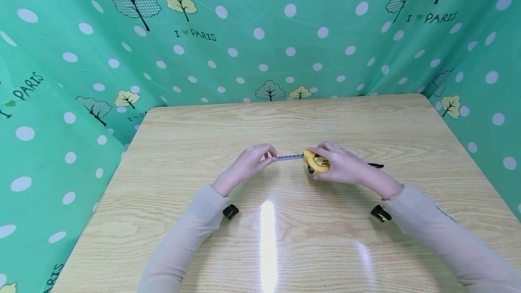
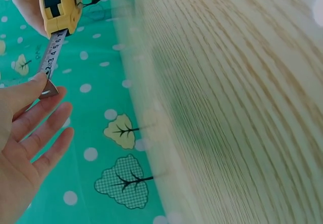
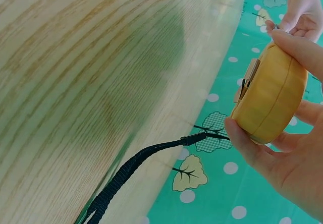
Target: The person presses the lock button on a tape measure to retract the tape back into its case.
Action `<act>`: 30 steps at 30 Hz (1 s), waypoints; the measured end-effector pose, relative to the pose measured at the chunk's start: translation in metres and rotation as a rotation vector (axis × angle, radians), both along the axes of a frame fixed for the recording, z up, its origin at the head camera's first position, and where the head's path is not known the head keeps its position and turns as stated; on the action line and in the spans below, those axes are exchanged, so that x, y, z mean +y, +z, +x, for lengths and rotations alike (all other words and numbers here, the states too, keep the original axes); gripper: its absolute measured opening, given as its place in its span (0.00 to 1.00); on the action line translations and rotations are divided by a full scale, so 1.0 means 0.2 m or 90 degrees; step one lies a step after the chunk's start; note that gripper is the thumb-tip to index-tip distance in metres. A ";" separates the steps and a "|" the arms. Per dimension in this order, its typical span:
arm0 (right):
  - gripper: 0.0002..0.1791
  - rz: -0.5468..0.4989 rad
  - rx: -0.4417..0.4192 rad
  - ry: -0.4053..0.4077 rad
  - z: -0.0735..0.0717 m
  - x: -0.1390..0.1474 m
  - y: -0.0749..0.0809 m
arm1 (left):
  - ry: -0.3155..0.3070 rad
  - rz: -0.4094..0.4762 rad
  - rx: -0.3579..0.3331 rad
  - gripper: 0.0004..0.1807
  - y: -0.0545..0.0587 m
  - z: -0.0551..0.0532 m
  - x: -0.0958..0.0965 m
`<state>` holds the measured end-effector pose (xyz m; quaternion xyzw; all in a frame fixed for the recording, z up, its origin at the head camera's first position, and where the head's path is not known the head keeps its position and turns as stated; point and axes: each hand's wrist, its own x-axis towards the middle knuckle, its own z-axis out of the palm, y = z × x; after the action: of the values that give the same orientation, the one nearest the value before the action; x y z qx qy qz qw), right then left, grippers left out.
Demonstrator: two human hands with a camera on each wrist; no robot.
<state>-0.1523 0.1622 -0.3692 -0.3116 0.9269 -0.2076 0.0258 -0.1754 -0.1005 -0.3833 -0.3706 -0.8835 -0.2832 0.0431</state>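
My right hand grips a yellow tape measure by its case, thumb and fingers on opposite sides. A short length of the tape blade runs out of the case to the left. Its hooked end is pinched between the thumb and index finger of my left hand; the other fingers of that hand are spread loosely in the left wrist view. From the case trails a black wrist strap. A dark lock button shows on the case.
Both hands are above a light wood-grain table. A green polka-dot cloth printed with trees hangs behind and beside it. Small black wrist cameras sit at both sleeves. Bright light reflections lie on the tabletop's near part.
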 end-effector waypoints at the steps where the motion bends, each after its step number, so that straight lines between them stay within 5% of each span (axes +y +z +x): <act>1: 0.39 -0.001 0.000 0.000 0.00 0.00 0.00 | -0.001 -0.001 0.002 0.04 0.00 0.00 0.00; 30: 0.39 -0.011 0.006 0.012 0.00 -0.05 0.00 | -0.003 -0.004 0.012 0.05 0.00 -0.01 0.05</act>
<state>-0.1531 0.1523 -0.3686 -0.3212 0.9224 -0.2137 0.0205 -0.1768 -0.0901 -0.3829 -0.3755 -0.8830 -0.2771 0.0494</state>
